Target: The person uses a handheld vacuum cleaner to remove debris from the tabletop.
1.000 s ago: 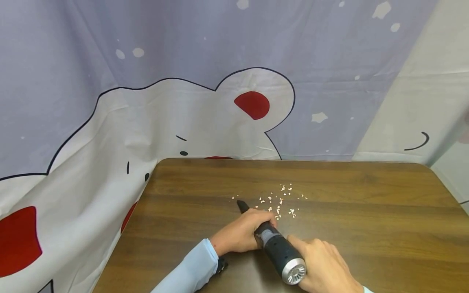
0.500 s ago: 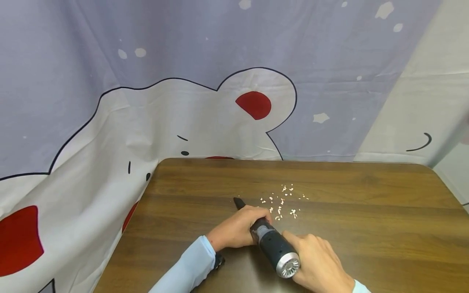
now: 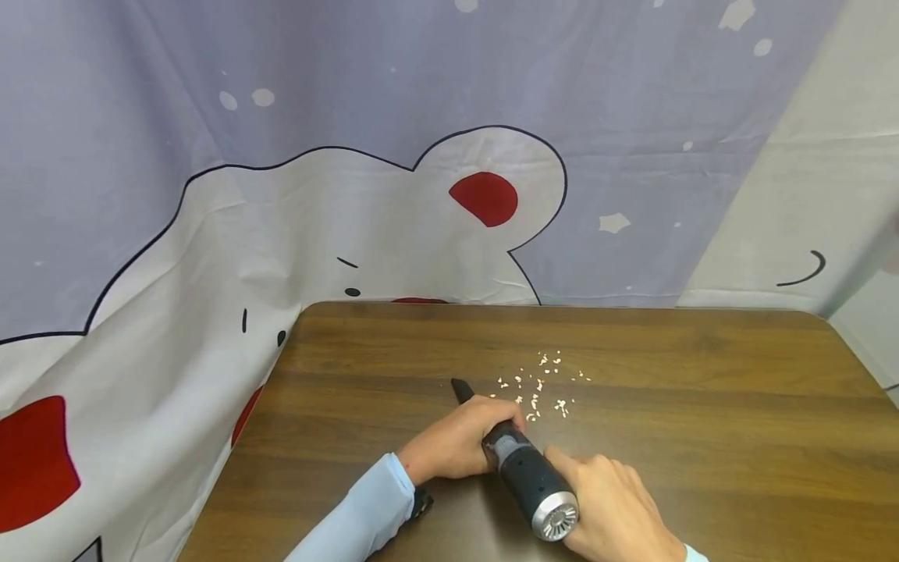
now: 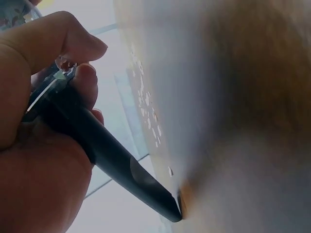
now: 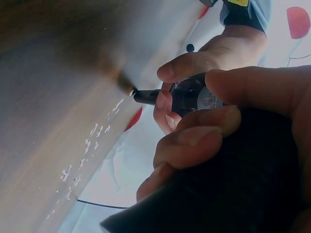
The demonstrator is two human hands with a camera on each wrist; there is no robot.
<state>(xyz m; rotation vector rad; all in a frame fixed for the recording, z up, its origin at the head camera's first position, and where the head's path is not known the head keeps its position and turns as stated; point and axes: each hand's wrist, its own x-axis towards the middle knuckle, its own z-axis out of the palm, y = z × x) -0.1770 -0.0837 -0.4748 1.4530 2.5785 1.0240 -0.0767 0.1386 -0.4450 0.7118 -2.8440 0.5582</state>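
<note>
Scraps of small, irregular white material [image 3: 561,406] lie loosely scattered on the brown, wood-grained table [image 3: 737,406]. Nearer the person than the scraps is the black, cylindrical handheld vacuum cleaner [image 3: 531,478], its long axis slanting from a ribbed silver end cap [image 3: 555,517] forward and leftward to a narrow black nozzle [image 3: 461,390] on the left of the scraps. They therefore sit to the right of the nozzle's tip, not straight ahead along that axis (whether the tip touches the wood or hangs just above it, I cannot tell). The left hand [image 3: 460,439], just beside the scraps on their near-left side, is the closer one; its thumb and fingers curl round the neck behind the nozzle. The right hand [image 3: 611,499], farther from the scraps on their near-right side, has its fingers wrapped closely round the dark rear part.
</note>
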